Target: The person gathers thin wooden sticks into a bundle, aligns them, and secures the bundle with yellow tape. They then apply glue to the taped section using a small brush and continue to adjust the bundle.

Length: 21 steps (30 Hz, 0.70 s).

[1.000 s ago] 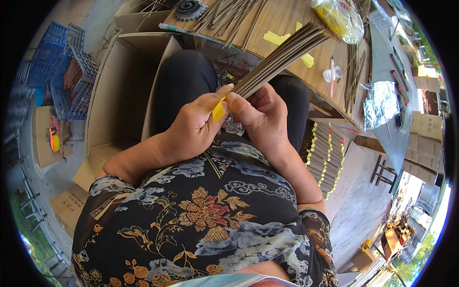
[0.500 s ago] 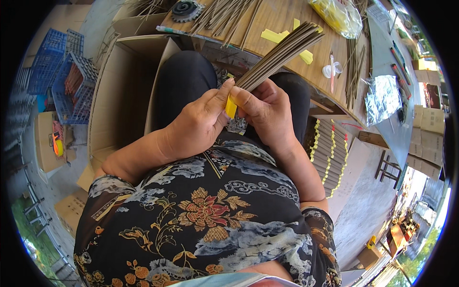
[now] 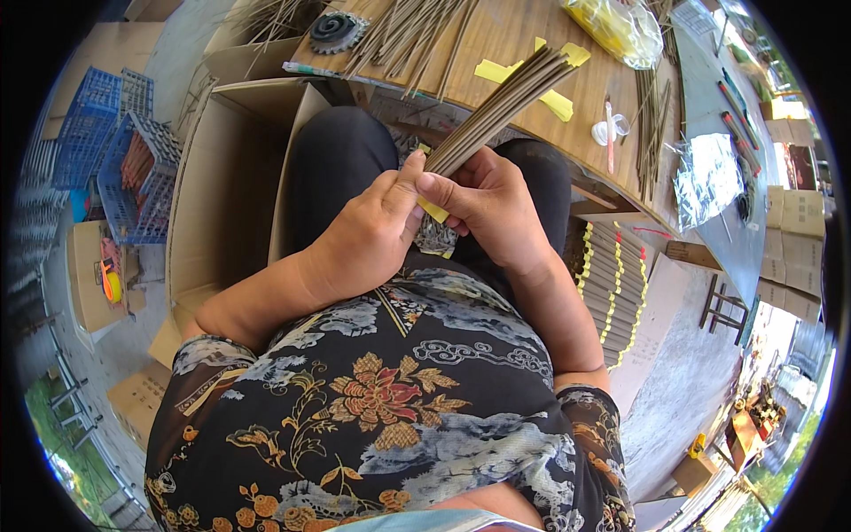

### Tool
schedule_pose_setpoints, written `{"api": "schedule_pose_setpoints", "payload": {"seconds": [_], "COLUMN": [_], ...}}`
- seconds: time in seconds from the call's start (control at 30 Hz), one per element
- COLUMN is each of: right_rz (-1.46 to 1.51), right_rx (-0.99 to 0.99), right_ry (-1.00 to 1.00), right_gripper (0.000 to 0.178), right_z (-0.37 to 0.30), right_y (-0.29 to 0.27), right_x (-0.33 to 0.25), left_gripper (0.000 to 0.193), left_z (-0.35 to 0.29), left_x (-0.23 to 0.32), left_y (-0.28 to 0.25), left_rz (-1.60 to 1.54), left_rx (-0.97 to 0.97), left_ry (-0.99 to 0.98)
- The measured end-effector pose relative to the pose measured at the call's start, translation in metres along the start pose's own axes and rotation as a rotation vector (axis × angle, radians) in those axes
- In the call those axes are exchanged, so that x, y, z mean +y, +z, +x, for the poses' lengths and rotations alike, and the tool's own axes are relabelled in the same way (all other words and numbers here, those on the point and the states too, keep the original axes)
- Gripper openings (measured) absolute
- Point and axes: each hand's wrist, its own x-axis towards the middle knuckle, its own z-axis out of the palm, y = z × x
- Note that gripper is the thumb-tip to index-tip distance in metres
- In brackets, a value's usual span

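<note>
A bundle of thin brown incense sticks slants up and to the right above my lap, its far end over the table edge. Around its lower end is a yellow paper strip, mostly covered by my fingers. My left hand is closed at that lower end, with thumb and fingers pinching the strip. On the other side my right hand wraps the sticks, its thumb pressed on the strip beside my left thumb. Both thumb tips nearly meet. The palms' inner sides are hidden.
The wooden table ahead bears loose sticks, yellow paper strips and a yellow plastic bag. An open cardboard box stands by my left knee. Banded bundles lie at right; blue crates stand far left.
The yellow strip's loose end has turned from hanging down to slanting right, and less of it shows. Both hands stay on the bundle. The whole view has shifted slightly.
</note>
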Motion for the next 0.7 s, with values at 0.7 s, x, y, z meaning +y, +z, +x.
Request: {"api": "schedule_pose_setpoints", "payload": {"seconds": [0.7], "right_rz": [-0.212], "right_rx": [-0.173], "right_ry": [-0.266], "right_gripper": [0.027], "right_z": [-0.003], "right_y": [-0.014], "right_x": [0.002], "left_gripper": [0.048], "left_z": [-0.006], "left_x": [0.006], "left_y": [-0.013], "left_rz": [-0.794], "left_rx": [-0.174], "left_ry": [-0.229]}}
